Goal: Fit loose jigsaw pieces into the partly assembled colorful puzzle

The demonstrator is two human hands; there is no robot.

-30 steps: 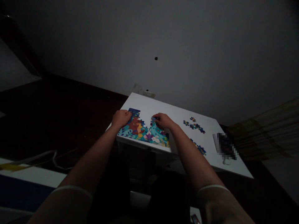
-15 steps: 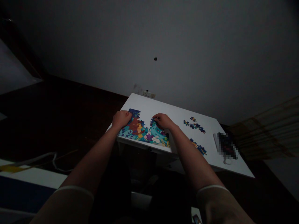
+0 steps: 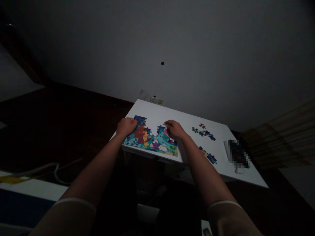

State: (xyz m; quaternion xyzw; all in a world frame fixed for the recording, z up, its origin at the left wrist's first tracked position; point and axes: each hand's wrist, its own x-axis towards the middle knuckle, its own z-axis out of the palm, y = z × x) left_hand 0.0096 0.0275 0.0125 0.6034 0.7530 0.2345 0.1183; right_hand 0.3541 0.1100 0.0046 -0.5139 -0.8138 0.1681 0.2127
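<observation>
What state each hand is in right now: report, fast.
Left hand: curled at the puzzle's left side; grip cannot be told.
Right hand: bent over the puzzle's upper right; whether it pinches a piece cannot be told.

Teal and navy puzzle (image 3: 151, 140), white table (image 3: 157, 114)

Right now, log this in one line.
left hand: at puzzle, left edge; right hand: at puzzle, upper right, grip unclear; puzzle: gap at top; loose pieces: on table, right of puzzle
</observation>
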